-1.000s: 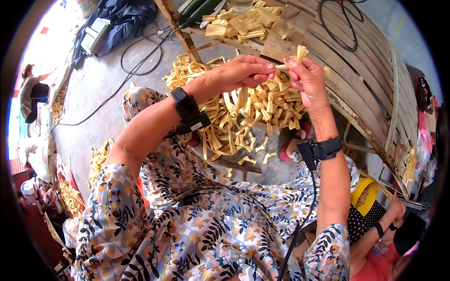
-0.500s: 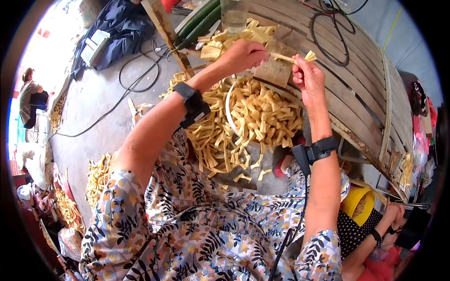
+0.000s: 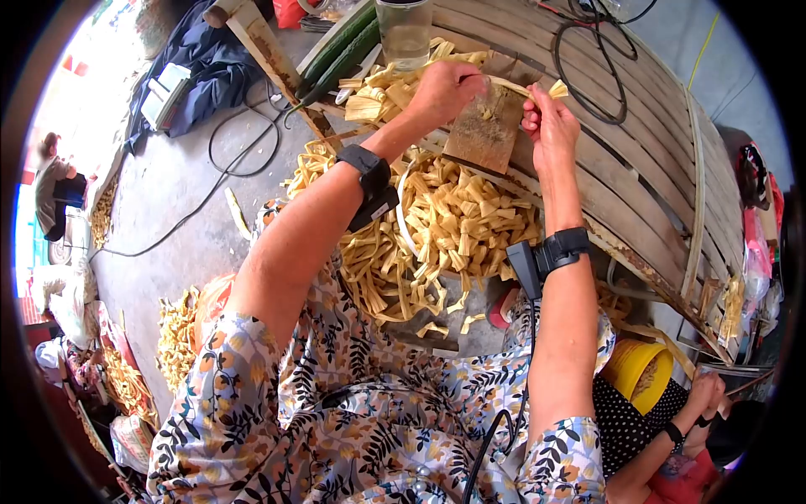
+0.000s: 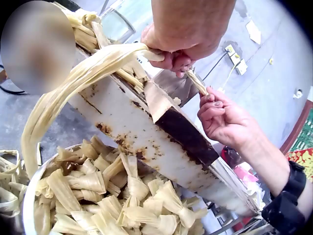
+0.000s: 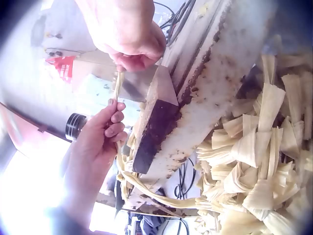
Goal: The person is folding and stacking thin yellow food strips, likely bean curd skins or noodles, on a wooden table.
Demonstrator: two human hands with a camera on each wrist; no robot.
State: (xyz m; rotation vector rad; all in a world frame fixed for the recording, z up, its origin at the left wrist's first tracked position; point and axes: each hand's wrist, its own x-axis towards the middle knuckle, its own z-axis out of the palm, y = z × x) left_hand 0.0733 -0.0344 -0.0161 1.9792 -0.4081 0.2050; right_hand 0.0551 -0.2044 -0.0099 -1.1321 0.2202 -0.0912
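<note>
My left hand pinches a pale yellow fibrous strip above a wooden block. Its long tail arcs down from this hand towards a white-rimmed basin in the left wrist view. To the right, my right hand grips the strip near its flared end. A short length runs taut between both hands in the right wrist view. Closer to my lap lies a heap of knotted yellow pieces in the basin, with its white rim showing on the left.
The block lies at the edge of a slatted wooden table. More strips, a water container and cucumbers are on the left, a black cable behind. At lower right, another person's hands are near a yellow bucket.
Both hands have moved from above the heap to over the wooden block and spread apart, drawing the strip out between them. The head view has shifted slightly, showing more of the table's far side.
</note>
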